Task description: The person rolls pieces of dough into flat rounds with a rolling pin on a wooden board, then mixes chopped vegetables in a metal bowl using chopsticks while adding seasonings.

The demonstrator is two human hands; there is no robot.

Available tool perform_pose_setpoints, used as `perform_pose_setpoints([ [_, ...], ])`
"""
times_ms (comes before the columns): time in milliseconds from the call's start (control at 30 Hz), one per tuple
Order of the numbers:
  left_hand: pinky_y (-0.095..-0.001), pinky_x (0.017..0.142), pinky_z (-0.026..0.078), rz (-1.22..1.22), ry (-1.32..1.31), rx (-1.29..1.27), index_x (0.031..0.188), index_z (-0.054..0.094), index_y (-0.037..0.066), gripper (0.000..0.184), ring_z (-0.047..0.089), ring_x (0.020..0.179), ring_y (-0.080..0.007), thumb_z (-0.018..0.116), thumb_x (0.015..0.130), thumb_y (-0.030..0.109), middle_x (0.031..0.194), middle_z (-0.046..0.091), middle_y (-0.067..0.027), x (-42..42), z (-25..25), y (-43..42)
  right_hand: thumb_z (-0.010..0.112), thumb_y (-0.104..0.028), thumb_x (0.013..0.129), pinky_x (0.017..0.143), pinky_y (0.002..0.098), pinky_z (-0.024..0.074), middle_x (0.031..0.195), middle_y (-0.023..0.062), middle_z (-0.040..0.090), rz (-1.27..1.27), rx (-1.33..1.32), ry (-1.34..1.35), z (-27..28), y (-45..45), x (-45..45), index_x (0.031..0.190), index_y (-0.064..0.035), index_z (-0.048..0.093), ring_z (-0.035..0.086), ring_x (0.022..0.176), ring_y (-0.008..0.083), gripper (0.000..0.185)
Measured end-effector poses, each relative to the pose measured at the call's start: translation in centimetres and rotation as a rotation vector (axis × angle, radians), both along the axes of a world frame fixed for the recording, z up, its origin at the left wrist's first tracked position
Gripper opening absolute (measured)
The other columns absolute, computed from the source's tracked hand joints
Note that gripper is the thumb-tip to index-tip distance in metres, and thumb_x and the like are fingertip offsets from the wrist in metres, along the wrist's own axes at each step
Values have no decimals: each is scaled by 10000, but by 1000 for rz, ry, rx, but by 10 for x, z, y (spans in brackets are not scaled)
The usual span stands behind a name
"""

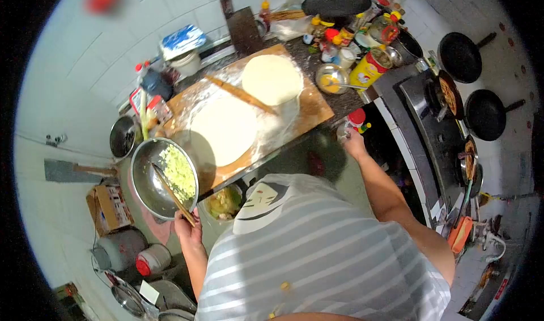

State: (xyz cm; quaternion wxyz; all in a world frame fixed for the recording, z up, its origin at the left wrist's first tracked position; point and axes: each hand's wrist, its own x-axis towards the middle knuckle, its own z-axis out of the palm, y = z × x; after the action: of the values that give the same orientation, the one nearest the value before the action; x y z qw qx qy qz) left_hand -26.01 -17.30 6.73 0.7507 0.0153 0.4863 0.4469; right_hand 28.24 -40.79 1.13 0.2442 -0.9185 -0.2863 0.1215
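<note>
While my left hand (188, 227) is closed at the near rim of the metal bowl (144, 186), the pair of chopsticks (173, 196) runs out over that same rim and meets my fingers, tips slanting down inside. Pale green chopped vegetable (177, 171) lies in the bowl, heaped along the side toward the board, with bare metal showing on the other side. My right hand (355, 143) is well apart from it, beyond the front edge of the counter, its fingers at a clear container (343, 132) near a red lid (356, 116); whether they are clamped on it or only touching, I cannot tell. Between my two hands and farther from me is the wooden board (322, 109), dusted with white flour. On it lie a large dough round (224, 131), nearer the bowl, and a smaller dough round (272, 78) toward the far right, with the rolling pin (241, 94) lying slantwise between them. Just past the board's right side are a glass bowl (330, 79) with something yellow in it and a yellow tin (369, 66). Over on my right, two pans of food, one farther (449, 94) and one nearer (470, 155), sit at the stove (429, 127), and two black pans hang on the wall beyond.
</note>
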Motion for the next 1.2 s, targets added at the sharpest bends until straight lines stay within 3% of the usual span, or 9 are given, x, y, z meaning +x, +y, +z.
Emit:
perform_pose_setpoints([
  [100,-316,731,563,-54,62,-21,865,523,-3,137,612,700,-176,480,872,127,794,596,-69,66,42,-15,557,-65,798,611,358,511,793,100,637,-233,238,239,63,21,37,1273,-55,449,636,665,222,488],
  [200,-262,614,572,-72,-9,-133,851,549,26,184,612,681,-162,496,878,200,769,601,-52,142,63,-31,570,-79,825,541,320,503,774,87,626,-153,462,121,103,57,91,1302,-24,377,619,620,165,517],
  [333,-244,567,560,-104,-26,-167,851,567,54,199,597,640,-147,505,876,242,753,598,-34,248,68,-60,601,-105,843,550,286,511,925,140,627,-71,586,402,59,131,194,1370,-3,205,601,659,184,667],
  [367,-228,547,545,-93,20,-173,867,578,66,216,589,652,-146,500,877,267,767,598,-35,273,69,-67,612,-136,840,563,288,519,930,146,634,-160,762,615,60,151,194,1348,13,262,606,672,186,635],
  [467,-234,550,527,-106,21,-190,876,588,88,206,581,695,-165,499,864,273,782,597,-48,341,78,-84,598,-191,831,589,363,491,893,151,634,-216,798,554,57,175,206,1045,-18,609,620,734,253,275],
  [600,-242,494,489,-143,132,-203,852,557,75,184,541,619,-155,495,869,247,729,559,-45,389,72,-92,582,-218,839,736,404,467,922,238,624,-38,546,-19,50,165,214,1012,20,620,596,805,393,297],
  [900,-249,442,502,-316,393,-139,841,466,37,184,498,514,-150,415,909,200,692,482,-65,425,91,-70,534,-142,840,710,458,468,802,220,642,-25,436,-134,70,161,209,1001,16,606,613,770,391,236],
  [1000,-251,434,507,-360,338,-87,857,461,25,186,515,526,-160,408,905,197,736,493,-86,419,80,-54,530,-151,846,729,450,462,888,219,635,13,367,82,91,153,209,1039,12,579,605,842,370,257],
  [1200,-255,460,508,-415,276,-61,883,465,30,187,494,544,-171,445,906,215,715,461,-67,424,76,-22,525,-212,852,786,432,453,999,239,576,310,128,-206,88,150,214,1082,11,546,557,924,392,320],
])
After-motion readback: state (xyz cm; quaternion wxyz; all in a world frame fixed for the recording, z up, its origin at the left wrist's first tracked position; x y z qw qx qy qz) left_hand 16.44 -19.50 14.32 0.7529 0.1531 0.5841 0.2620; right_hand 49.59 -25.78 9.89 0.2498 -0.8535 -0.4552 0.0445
